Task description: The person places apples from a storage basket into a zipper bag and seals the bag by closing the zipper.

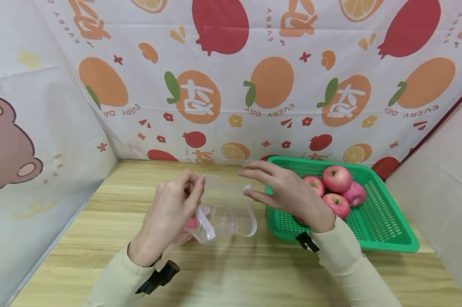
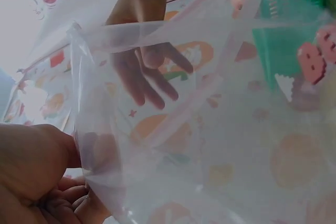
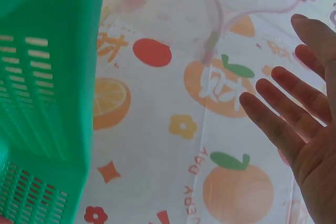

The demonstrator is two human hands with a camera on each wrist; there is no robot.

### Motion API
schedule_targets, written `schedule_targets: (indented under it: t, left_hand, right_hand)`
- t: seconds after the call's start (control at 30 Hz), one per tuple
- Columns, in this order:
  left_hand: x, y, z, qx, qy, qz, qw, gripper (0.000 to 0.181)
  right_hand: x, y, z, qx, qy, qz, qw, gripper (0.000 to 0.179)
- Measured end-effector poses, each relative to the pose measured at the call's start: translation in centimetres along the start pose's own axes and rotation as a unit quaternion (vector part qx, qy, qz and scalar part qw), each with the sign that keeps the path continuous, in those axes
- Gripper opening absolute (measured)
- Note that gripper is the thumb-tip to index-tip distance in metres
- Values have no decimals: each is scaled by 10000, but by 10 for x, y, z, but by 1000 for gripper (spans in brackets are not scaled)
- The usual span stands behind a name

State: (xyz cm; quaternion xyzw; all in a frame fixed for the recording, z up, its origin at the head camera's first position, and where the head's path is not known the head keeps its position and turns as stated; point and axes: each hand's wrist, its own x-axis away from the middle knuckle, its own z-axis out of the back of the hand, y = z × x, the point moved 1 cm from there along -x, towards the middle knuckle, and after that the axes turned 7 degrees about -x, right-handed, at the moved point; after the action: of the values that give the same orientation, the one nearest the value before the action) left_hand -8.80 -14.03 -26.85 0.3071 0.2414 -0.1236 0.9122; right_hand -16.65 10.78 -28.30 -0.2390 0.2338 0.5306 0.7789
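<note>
My left hand (image 1: 167, 209) pinches the rim of a clear plastic bag (image 1: 231, 215) between thumb and fingers. The bag stands spread above the table, its mouth edged with a pale pink strip; in the left wrist view, pink lettering (image 2: 311, 62) shows on it. A reddish shape (image 1: 191, 222) appears low beside the left hand, partly covered by that hand and the bag. On the bag's right side hovers my right hand (image 1: 282, 189), fingers extended and apart, holding nothing. Through the film of the bag the left wrist view shows its spread fingers (image 2: 149, 85).
A green plastic basket (image 1: 405, 236) stands on the right of the wooden table (image 1: 111, 204), partly under the right forearm. It holds several red apples (image 1: 337, 179) and one in a pink foam net (image 1: 355, 194). Fruit-print cloth (image 1: 231, 123) walls off the back.
</note>
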Motion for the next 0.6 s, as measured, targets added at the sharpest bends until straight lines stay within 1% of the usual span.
schedule_targets:
  t: [0.1,0.23,0.47,0.6]
  left_hand:
    - [0,0,2,-10,53,4,10000,17]
    - [1,-2,2,-30,122,-82,9999,17]
    - [3,-2,3,27,147,-67,9999,19]
    - [3,-2,3,5,175,-89,9998,19]
  right_hand:
    - [3,5,4,76,111,12,9999,49]
    - [8,11,12,121,163,-81,9998,50]
    - [19,24,24,70,86,-522,9986,53]
    - [24,30,29,94,115,-660,9977,54]
